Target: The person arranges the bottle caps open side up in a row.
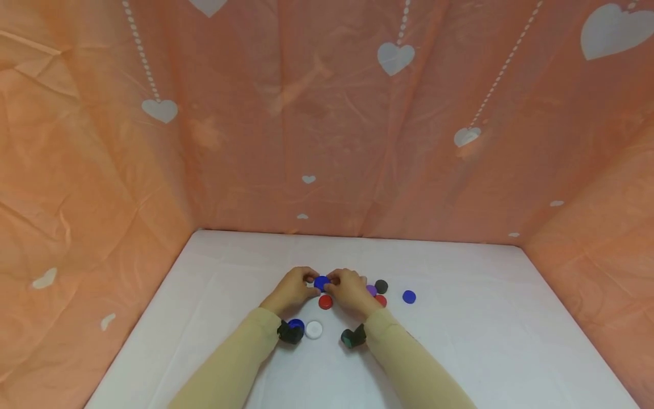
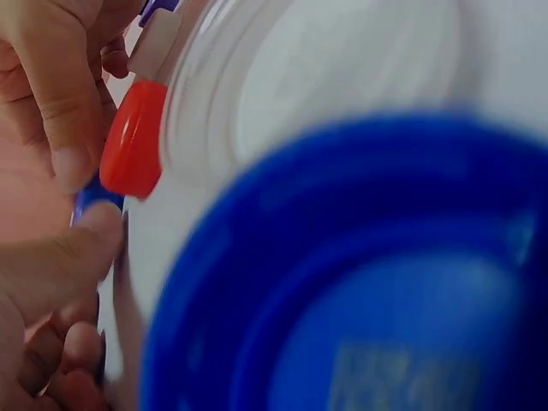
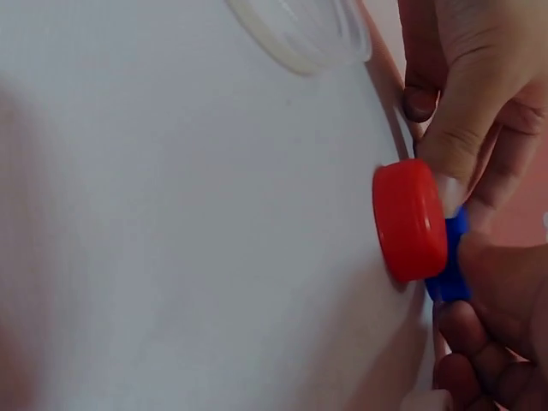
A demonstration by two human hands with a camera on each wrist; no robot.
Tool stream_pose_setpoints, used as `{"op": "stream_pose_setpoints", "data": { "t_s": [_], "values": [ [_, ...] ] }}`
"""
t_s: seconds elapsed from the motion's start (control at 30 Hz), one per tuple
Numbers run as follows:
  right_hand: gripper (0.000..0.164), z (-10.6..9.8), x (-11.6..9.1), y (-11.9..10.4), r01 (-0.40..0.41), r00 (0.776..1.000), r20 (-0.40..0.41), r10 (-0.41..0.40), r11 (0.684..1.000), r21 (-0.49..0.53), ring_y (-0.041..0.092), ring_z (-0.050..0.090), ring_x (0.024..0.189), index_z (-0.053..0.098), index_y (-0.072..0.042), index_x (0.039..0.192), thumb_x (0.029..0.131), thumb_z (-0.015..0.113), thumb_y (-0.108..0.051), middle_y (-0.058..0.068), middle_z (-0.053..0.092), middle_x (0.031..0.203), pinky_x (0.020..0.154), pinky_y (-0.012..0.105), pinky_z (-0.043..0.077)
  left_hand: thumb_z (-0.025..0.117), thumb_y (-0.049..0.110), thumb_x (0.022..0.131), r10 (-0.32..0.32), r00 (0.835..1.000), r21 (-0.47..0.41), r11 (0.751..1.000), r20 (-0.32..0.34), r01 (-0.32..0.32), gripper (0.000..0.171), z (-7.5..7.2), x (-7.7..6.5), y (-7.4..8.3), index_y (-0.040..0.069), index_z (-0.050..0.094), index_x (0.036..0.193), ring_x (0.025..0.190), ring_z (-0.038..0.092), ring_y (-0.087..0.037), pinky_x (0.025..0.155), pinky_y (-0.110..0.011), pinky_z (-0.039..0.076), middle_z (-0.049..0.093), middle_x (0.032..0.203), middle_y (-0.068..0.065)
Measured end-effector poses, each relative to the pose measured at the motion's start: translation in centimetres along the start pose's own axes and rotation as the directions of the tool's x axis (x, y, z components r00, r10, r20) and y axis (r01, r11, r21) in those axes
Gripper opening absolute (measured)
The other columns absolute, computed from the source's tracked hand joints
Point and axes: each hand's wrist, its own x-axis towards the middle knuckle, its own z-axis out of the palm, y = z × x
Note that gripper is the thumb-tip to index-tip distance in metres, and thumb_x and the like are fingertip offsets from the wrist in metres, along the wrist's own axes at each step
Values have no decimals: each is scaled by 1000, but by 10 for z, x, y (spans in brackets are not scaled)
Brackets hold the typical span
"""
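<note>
A blue bottle cap (image 1: 321, 283) is between my two hands, near the table's middle. My left hand (image 1: 298, 289) pinches its left side, thumb nearest me. From the right, my right hand (image 1: 349, 291) pinches the same cap. Just in front of it stands a red bottle cap (image 1: 325, 301), in both wrist views right beside the thumbs. The right wrist view shows only a strip of the blue cap behind the red cap (image 3: 409, 221); fingers and thumbs cover much of it.
Nearer me lie a white cap (image 1: 314, 330) and another blue cap (image 2: 360, 197), close to the left wrist. Right of my right hand are a purple cap (image 1: 371, 290), a second red cap (image 1: 381, 300), a black cap (image 1: 381, 286) and a blue cap (image 1: 409, 296). Orange cloth (image 1: 332, 142) surrounds the table.
</note>
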Motion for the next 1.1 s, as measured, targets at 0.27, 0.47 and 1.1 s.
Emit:
{"op": "stream_pose_setpoints", "data": {
  "t_s": [0.27,0.47,1.1],
  "values": [
    [28,-7,-5,-5,75,996,-47,-73,996,40,21,53,101,68,-12,114,94,65,-31,-8,63,95,96,49,27,75,10,84,91,995,-27,995,-30,-91,31,-15,-11,16,5,65,113,82,58,-16,78,-32,48,63,95,-2],
    [30,-19,-19,-13,144,988,-71,-140,988,53,26,53,110,66,-11,117,93,66,-28,0,64,105,100,51,33,75,12,85,164,985,32,986,-48,-163,27,-22,-16,22,7,68,110,80,57,-15,71,-30,49,66,94,0],
    [35,-11,-68,-8,113,994,-18,-112,972,205,15,56,95,60,-16,125,95,62,-35,-3,59,108,85,37,48,74,14,86,201,979,-31,979,-17,-202,28,-11,-58,14,8,67,113,79,57,-15,67,-31,48,64,90,3]
  ]
}}
